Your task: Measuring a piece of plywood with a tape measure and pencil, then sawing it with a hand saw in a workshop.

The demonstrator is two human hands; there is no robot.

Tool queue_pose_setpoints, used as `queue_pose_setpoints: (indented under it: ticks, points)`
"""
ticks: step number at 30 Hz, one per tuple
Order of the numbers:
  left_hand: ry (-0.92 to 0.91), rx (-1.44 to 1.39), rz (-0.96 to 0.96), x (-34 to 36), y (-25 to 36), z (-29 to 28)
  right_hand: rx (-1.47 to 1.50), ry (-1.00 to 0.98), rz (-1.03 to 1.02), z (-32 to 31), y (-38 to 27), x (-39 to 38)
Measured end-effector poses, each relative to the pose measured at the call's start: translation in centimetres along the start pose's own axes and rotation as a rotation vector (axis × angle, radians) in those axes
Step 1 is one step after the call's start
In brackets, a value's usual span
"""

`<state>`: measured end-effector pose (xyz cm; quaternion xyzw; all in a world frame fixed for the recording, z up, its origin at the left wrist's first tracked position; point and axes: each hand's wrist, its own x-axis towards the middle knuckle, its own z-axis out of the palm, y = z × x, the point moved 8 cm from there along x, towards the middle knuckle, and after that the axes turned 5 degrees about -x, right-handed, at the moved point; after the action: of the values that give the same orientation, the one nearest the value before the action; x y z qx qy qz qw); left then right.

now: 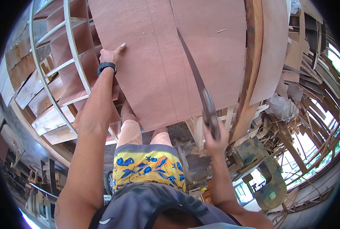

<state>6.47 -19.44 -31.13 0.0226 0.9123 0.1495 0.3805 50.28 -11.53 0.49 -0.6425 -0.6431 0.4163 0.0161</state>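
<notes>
**Hand-sawing a plywood sheet: cut in progress, mid-panel**

Observation, head view. 1 reddish-brown plywood sheet [151, 65] lies flat across a pale timber frame [69, 45], its near edge overhanging toward the person's legs. A pencil-thin line runs down the sheet just left of the saw.

Right hand [214, 137]: closed around the handle of a hand saw [200, 87], fingers wrapped tight. The blade slants up and away from the handle and enters the sheet about halfway up its length, so the kerf appears to reach from the near edge to that point. The blade and hand are blurred.

Left hand [111, 55]: not gripping anything; it lies flat on the sheet near its left edge, fingers extended, pressing down. A black wristwatch [106, 67] sits on that wrist.

Judgement: the step in hand is the rip cut itself, roughly half done. The next stroke calls for keeping the blade on its line and keeping the sheet pinned, since the overhanging part could flex or pinch the blade as the kerf lengthens.

Packages, labels, signs: no packages or signs found. Only 1 small green-and-white sticker [272, 195] shows, on a rusty dark-green machine [267, 171] at lower right, below the scrap timber pile [311, 103]. Its print is too small to tell.
</notes>
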Motion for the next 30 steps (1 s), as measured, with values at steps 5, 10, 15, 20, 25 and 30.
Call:
queue_pose_setpoints:
  ticks: [5, 10, 15, 20, 25, 30]
  points:
    - [-0.025, -0.023, 0.033, -2.0, 2.8, 2.0, -0.055, 0.158, -0.133, 8.7, 1.9, 20.3]
    - [-0.008, 0.011, -0.037, -0.8, 1.1, 0.8, 0.028, 0.116, -0.163, 8.0, 0.7, 15.8]
    - [-0.020, -0.009, -0.011, -0.4, 0.6, -0.5, 0.004, -0.026, 0.000, -2.4, -0.8, -4.4]
    - [-0.016, -0.005, -0.008, -0.7, 0.8, -0.3, 0.006, -0.005, 0.022, -0.7, -0.4, -2.0]
    - [-0.015, -0.016, 0.003, -1.4, 2.5, 1.1, -0.033, 0.141, -0.136, 8.4, 1.6, 17.4]
    - [-0.034, 0.011, -0.035, -1.3, 2.1, 0.6, -0.066, 0.116, -0.141, 8.8, 1.4, 17.4]
